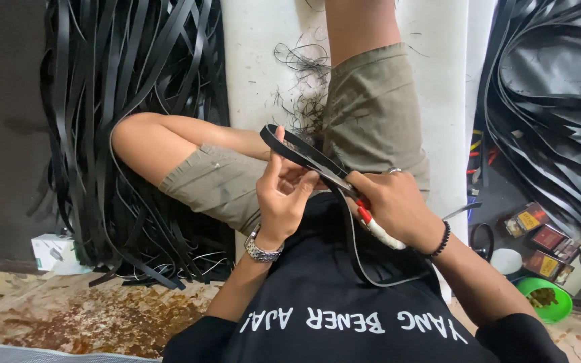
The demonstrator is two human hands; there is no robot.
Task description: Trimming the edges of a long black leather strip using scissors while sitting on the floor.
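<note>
Small floor-level craft workshop, pretty clearly a strap-cutting setup

Heaps of long black strips (129,101) were piled on the left and another heap (553,101) on the right, with thin black trimmings (304,81) scattered over a white mat (257,40) where the person sat working. The bare floor (102,316) was stained and worn, and small boxes (539,238) plus a green bowl (546,299) sat off to the side. Looked like a home-run workspace, not a factory.

The scissors' (344,183) blades were mostly hidden behind the right hand (395,205). The pile of black strips (546,101), upper right, was cut off by the frame's edge.
</note>
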